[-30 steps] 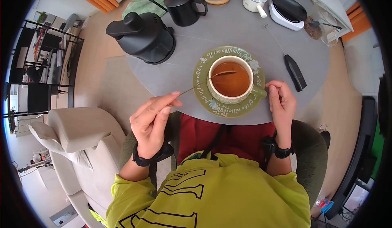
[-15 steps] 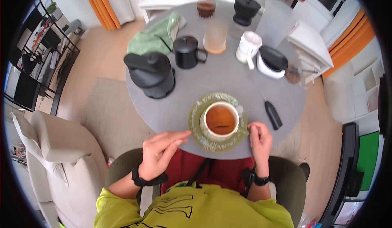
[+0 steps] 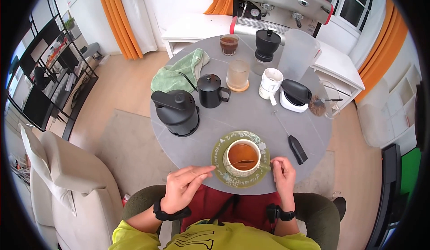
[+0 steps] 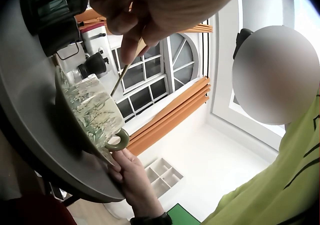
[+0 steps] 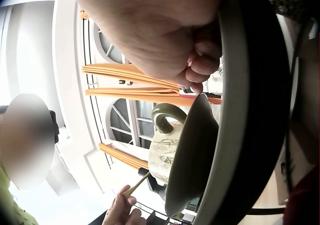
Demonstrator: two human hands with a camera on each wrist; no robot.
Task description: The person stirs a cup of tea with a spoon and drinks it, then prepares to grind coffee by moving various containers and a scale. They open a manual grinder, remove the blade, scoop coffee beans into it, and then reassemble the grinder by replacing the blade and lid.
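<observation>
A floral teacup [image 3: 242, 171] of amber tea stands on a green saucer [image 3: 219, 153] with white lettering, close to the table's near edge. My left hand [image 3: 186, 187] pinches the thin handle of a spoon [image 3: 233, 163], whose bowl dips into the tea. In the left wrist view the spoon's handle [image 4: 120, 79] slants down behind the cup. My right hand [image 3: 284, 176] is at the saucer's right rim, beside the cup's green handle [image 5: 162, 112]. Its curled fingers [image 5: 196, 76] hold the rim; the thumb is mostly hidden in the right wrist view.
A black handheld frother [image 3: 297, 149] lies right of the saucer. Left stand a black electric appliance [image 3: 177, 113] and black kettle [image 3: 210, 91], by a green cloth [image 3: 181, 71]. Behind are a frosted glass [image 3: 238, 74], white cup [image 3: 271, 83], scale [image 3: 293, 100], grinder [image 3: 267, 46] and clear pitcher [image 3: 298, 53].
The head view has tilted up, bringing the far table and an espresso machine into sight. The spoon's bowl has shifted within the tea. Both hands stay beside the saucer.
</observation>
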